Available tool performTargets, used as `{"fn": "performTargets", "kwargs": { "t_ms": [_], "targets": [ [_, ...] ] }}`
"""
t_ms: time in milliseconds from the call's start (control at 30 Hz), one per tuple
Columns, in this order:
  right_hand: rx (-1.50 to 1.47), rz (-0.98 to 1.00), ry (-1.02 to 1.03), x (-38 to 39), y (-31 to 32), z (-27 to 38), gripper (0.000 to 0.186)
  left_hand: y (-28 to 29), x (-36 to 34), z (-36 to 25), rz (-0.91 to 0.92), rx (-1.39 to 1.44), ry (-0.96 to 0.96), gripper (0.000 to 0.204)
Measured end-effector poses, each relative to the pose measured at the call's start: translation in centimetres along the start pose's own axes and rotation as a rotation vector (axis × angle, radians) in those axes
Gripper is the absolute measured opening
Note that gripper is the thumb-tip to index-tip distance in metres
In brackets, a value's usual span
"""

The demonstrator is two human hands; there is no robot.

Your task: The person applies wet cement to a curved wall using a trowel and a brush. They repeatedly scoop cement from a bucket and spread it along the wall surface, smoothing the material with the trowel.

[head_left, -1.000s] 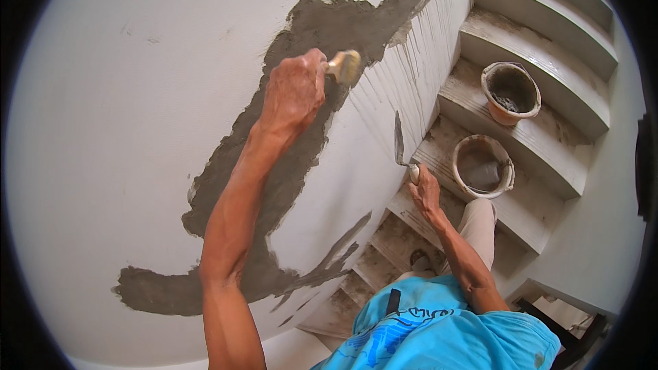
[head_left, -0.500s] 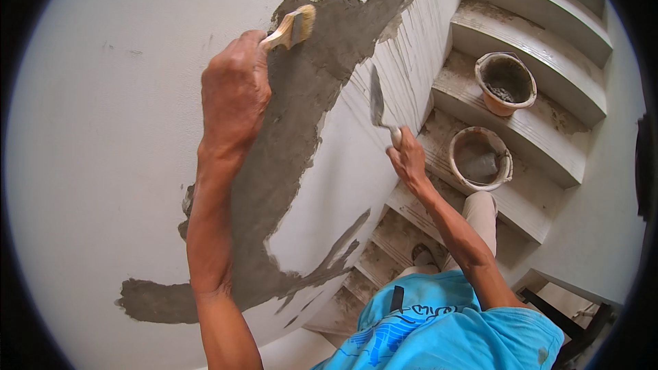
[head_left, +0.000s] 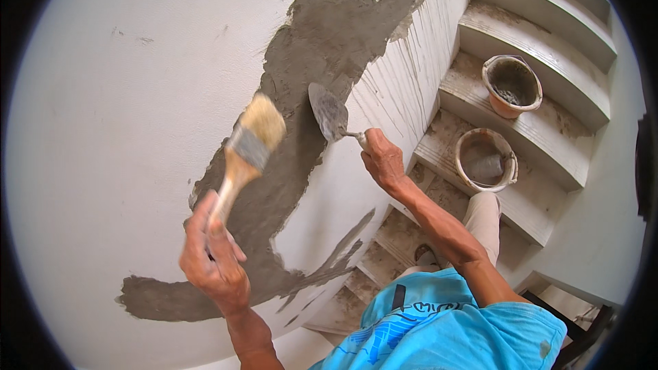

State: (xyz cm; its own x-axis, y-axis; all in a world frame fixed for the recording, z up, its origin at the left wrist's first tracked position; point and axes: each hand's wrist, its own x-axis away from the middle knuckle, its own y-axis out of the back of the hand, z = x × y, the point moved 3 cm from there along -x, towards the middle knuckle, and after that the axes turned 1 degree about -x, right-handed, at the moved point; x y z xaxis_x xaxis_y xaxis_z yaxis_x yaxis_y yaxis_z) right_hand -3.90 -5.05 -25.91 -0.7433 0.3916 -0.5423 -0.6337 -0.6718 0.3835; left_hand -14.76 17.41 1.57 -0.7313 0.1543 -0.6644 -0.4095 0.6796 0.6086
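Note:
My left hand [head_left: 216,257] grips the wooden handle of a wide paintbrush [head_left: 238,161], bristles up, in front of the wall. Closed round the handle of a pointed trowel [head_left: 330,111] is my right hand [head_left: 384,164]. The trowel's grey, smeared blade is raised near the right edge of a wet-looking grey cement band [head_left: 329,38]; whether it touches the wall I cannot tell. That band runs across the white wall [head_left: 137,137] from the upper right down to the lower left, with ragged edges.
On the stairs [head_left: 528,24] at the right stand two buckets: one bucket [head_left: 495,101] with grey mortar inside, and a lower bucket [head_left: 508,177] holding a greyish container. My leg and shoe are on the steps below. Grey drips streak the wall beside the stairs.
My left hand has drawn the brush down and away from the upper edge of the cement band, turning its bristles up. The trowel has moved left, its blade now turned broadside.

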Motion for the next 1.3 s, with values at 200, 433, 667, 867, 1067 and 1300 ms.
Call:
{"fn": "performTargets", "kwargs": {
  "t_ms": [200, 433, 667, 867, 1067, 1300],
  "targets": [
    [0.001, -0.118, -0.106, -3.8, 2.1, -1.4, 0.027, 1.2, 9.8, 6.2, 0.320, -0.053, 0.478, 0.025],
    [0.198, -0.057, 0.006, -2.7, -0.5, 0.4, 0.022, 0.7, 23.8, 17.8, 0.447, -0.229, 0.652, 0.019],
    [0.183, -0.121, 0.004, -4.0, 2.0, -0.4, 0.022, 2.0, 33.3, 23.7, 0.590, -0.494, 0.611, 0.020],
    [0.166, -0.318, 0.081, -10.3, 3.2, 0.7, 0.016, 3.1, 38.9, 26.9, 0.608, -0.556, 0.748, 0.022],
    [0.143, -0.079, 0.188, -4.4, 1.4, 2.4, 0.016, 3.1, 41.9, 28.5, 0.616, -0.541, 0.807, 0.020],
    [0.072, -0.254, 0.096, -10.7, 4.5, 1.9, 0.017, 2.6, 40.0, 26.2, 0.622, -0.511, 0.955, 0.021]
  ]
}}
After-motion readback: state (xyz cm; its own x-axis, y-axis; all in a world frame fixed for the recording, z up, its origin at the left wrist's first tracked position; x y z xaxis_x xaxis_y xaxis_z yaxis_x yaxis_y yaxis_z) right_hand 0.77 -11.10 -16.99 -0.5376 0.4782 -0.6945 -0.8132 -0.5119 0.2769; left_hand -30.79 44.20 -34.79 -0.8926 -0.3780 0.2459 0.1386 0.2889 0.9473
